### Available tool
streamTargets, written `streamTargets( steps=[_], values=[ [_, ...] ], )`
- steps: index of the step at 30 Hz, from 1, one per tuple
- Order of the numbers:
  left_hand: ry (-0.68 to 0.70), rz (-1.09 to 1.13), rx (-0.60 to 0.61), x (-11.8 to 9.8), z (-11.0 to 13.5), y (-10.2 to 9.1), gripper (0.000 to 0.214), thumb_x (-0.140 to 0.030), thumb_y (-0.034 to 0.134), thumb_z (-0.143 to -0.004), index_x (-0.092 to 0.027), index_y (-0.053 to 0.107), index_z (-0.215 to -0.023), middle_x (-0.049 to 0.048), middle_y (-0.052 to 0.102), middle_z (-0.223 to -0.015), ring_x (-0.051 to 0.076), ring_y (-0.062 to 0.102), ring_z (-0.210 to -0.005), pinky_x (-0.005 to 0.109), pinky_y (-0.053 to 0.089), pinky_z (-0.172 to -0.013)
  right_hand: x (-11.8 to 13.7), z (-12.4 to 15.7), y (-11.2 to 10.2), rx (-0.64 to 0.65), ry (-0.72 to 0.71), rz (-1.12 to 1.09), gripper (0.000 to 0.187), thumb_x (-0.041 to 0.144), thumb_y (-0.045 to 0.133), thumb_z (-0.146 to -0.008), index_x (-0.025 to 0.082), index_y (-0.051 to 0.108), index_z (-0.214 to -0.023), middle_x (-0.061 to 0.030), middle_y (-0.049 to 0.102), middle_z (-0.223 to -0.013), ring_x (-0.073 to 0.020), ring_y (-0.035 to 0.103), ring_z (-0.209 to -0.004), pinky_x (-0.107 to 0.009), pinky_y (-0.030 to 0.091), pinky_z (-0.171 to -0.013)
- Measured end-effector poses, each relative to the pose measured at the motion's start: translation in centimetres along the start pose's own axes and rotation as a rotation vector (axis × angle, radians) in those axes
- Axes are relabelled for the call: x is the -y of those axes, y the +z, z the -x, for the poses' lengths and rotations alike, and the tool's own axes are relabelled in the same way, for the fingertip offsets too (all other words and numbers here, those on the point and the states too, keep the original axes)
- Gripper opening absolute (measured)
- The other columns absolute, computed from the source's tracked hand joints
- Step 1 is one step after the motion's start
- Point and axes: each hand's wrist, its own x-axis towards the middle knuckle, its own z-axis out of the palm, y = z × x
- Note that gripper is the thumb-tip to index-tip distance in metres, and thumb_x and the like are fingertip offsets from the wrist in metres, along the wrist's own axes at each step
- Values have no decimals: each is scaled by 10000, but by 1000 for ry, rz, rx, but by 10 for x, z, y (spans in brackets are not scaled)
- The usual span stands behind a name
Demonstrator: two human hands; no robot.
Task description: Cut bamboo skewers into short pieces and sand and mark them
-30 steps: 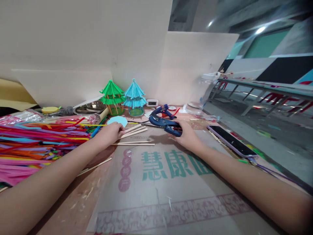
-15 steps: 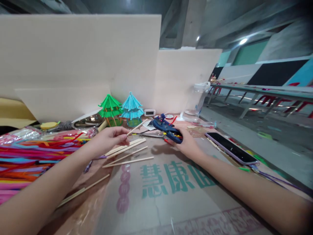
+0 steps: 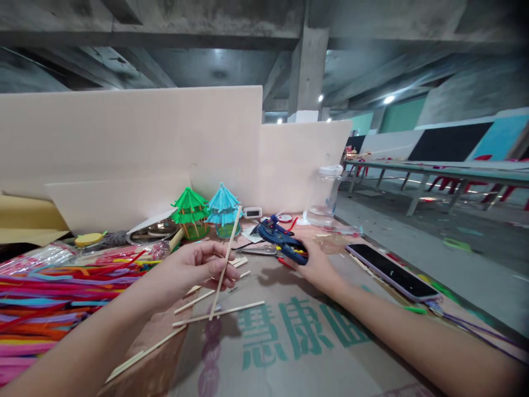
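Note:
My left hand (image 3: pixel 212 266) pinches one thin wooden stick (image 3: pixel 228 255) between thumb and fingers, tilted steeply above the cardboard. More sticks (image 3: pixel 223 313) lie loose beneath and beside that hand. My right hand (image 3: pixel 311 264) is closed around the handle of a dark blue hand tool (image 3: pixel 279 234) resting on or just over the table; its exact kind is unclear. Beside the tool, metal scissors or pliers (image 3: pixel 258 251) lie partly covered. Two small layered-roof models, one green (image 3: pixel 190 207) and one light blue (image 3: pixel 223 204), stand behind the hands.
Colourful fuzzy stems (image 3: pixel 41 309) fill the left side. A phone (image 3: pixel 392 270) with a cord lies right, near the table edge. A clear lidded jar (image 3: pixel 324 193) and a small digital clock (image 3: pixel 252 212) stand before pale boards (image 3: pixel 165 138). Printed cardboard (image 3: pixel 297 358) covers the front.
The stick in my left hand has turned from a low slant to nearly upright. My right hand keeps its grip on the blue tool. The camera view has tipped upward.

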Motion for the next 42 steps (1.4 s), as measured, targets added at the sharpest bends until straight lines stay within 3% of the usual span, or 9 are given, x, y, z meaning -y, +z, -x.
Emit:
streamTargets(
  steps=[3,7,9,12,15,23,27,33,42],
  values=[
    [30,-110,-27,-2,-1,-3,422,-585,659,-809,-204,559,-961,81,758,-933,218,713,-852,366,558,-781,0,0,0,16,-16,-7,511,441,747,-783,190,600,-1203,-152,668,-1223,-334,634,-1142,-529,492,-1003],
    [43,-760,-253,11,-12,-22,342,-493,467,-890,-213,603,-1032,62,742,-980,222,695,-911,342,535,-800,0,0,1,20,-21,7,543,459,749,-779,172,593,-1213,-165,650,-1254,-345,616,-1171,-532,478,-1019],
    [-28,-944,-340,26,-20,-34,310,-386,414,-903,-200,620,-1041,85,733,-1020,248,684,-927,355,512,-788,-1,0,1,35,-21,13,538,462,744,-784,179,592,-1216,-158,649,-1256,-343,617,-1171,-529,483,-1014],
    [-137,-1033,-344,50,-31,-44,279,-295,410,-885,-188,640,-1002,96,741,-978,252,691,-873,329,489,-723,-2,0,1,48,-9,17,554,471,740,-786,177,584,-1228,-159,650,-1253,-343,619,-1165,-530,487,-1011],
    [-205,-1095,-283,65,-35,-46,217,-333,511,-865,-194,670,-914,93,752,-948,254,699,-859,303,467,-687,-3,0,2,41,-6,35,579,478,745,-778,169,576,-1237,-165,648,-1254,-348,616,-1168,-536,482,-1017],
    [-320,-1138,-201,83,-38,-47,205,-314,600,-907,-152,661,-1016,83,714,-987,201,648,-842,342,478,-769,-4,-1,1,82,-9,48,607,501,735,-790,164,571,-1268,-174,635,-1284,-355,608,-1187,-526,490,-1015],
    [-321,-1064,-198,81,-40,-53,263,-374,542,-898,-154,676,-948,93,714,-940,228,644,-821,314,435,-697,-3,-2,1,83,-10,53,588,490,729,-794,163,576,-1259,-177,636,-1276,-355,606,-1185,-523,488,-1017],
    [-212,-889,-179,65,-37,-61,428,-571,471,-828,-184,640,-755,30,634,-718,230,605,-730,287,381,-618,-2,-1,1,64,-15,29,557,463,739,-784,170,579,-1230,-168,640,-1260,-348,614,-1171,-514,486,-1015],
    [-35,-647,-81,40,-26,-55,520,-668,430,-850,-193,640,-830,32,683,-880,209,625,-870,283,491,-793,0,0,1,50,-10,71,579,445,758,-766,147,582,-1231,-192,647,-1256,-368,617,-1168,-534,490,-1003]
  ],
)
